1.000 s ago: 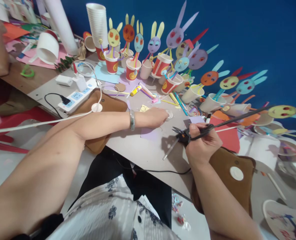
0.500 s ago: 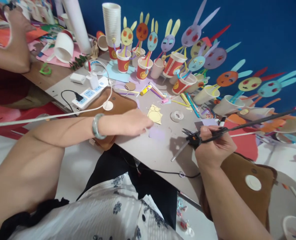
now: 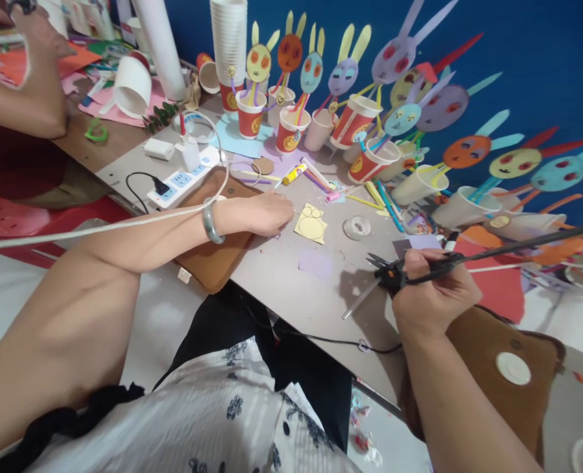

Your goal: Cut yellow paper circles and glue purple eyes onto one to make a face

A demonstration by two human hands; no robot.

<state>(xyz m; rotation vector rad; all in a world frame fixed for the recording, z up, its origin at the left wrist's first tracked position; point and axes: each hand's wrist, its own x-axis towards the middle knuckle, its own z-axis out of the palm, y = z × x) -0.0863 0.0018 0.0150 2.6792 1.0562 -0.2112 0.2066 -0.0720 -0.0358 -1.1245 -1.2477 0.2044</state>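
Right hand holding black pointed tool, yellow paper lying beside curled left hand, whose grip is not showing.

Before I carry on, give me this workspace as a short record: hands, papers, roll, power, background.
Left hand: near the yellow paper; grasp unclear
Right hand: holding a black tool with pointed tips
Yellow paper: flat on the table, circles drawn on it
Purple paper: nearer the person than the yellow paper
Roll: right of the yellow paper; apparently tape
Power strip: at left, black plug inserted
Background: rabbit-eared figures in cups
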